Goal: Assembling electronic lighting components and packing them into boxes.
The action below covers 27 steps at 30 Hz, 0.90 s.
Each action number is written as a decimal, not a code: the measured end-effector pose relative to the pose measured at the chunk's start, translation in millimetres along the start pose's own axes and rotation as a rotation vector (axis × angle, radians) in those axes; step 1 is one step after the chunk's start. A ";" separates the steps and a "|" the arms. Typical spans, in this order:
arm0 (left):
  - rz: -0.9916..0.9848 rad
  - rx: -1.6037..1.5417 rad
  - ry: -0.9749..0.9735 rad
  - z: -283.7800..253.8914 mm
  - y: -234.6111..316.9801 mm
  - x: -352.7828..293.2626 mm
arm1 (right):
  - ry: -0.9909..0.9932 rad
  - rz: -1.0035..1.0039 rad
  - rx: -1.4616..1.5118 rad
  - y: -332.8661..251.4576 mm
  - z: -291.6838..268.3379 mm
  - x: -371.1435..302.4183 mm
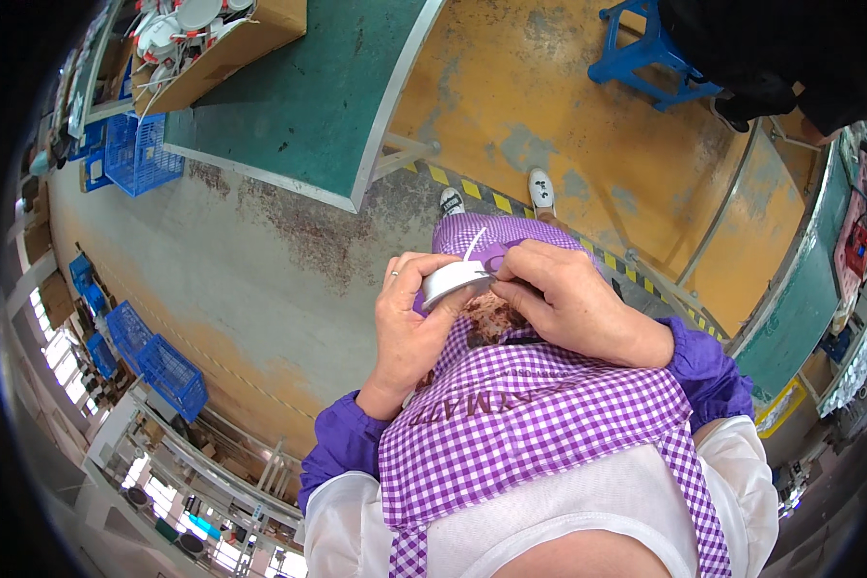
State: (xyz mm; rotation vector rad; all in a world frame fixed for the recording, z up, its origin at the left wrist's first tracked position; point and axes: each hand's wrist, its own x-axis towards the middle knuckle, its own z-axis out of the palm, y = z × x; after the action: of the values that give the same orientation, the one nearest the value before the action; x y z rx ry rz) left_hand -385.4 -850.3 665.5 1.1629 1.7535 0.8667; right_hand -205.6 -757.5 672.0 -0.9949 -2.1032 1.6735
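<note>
Firm hold on white disc (450, 279)

Our left hand (402, 323) clamps it above our apron (549, 414); our right hand (576, 294) meets its edge, grip unclear. A white cord (475, 241) sticks up; what's done or left, we cannot tell. Both hands partly cover it. Ahead-left, a carton (226, 69) sits on a green table (299, 111).

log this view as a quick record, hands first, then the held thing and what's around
left hand: thumb and fingers around the white disc
right hand: fingertips at the disc's right edge; any small part pinched there is too small to tell
cable: white, short, sticking up beyond the disc
apron: purple and white check
table: green top, pale edge, beyond the hands to the left
carton: on that table, holding white parts
stool: blue, upper right
floor tape: yellow and black stripes
</note>
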 end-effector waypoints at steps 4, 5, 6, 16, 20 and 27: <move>-0.208 -0.316 -0.045 3.7 -13.4 -4.1 | -0.013 -0.006 -0.080 0.2 4.6 -3.6; -0.151 -0.295 -0.019 5.0 -14.0 -4.9 | -0.007 -0.001 -0.072 -0.3 3.1 -2.8; -0.094 -0.274 0.008 6.2 -14.4 -5.2 | -0.032 0.005 -0.036 -1.6 -0.6 -0.4; 0.181 0.195 0.085 15.2 -21.0 -7.8 | -0.012 0.011 -0.018 16.2 11.5 4.8; -0.083 -0.152 0.140 9.6 -33.9 -10.6 | -0.025 -0.006 -0.017 9.8 -7.5 7.3; -0.180 -0.479 0.019 11.4 -23.0 -10.6 | -0.044 -0.097 0.014 2.5 -4.6 9.9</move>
State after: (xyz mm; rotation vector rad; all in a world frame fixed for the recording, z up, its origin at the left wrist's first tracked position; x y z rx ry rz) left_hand -381.0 -866.8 643.6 0.6743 1.5215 1.1109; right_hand -209.1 -747.4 669.0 -0.8454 -2.1289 1.6749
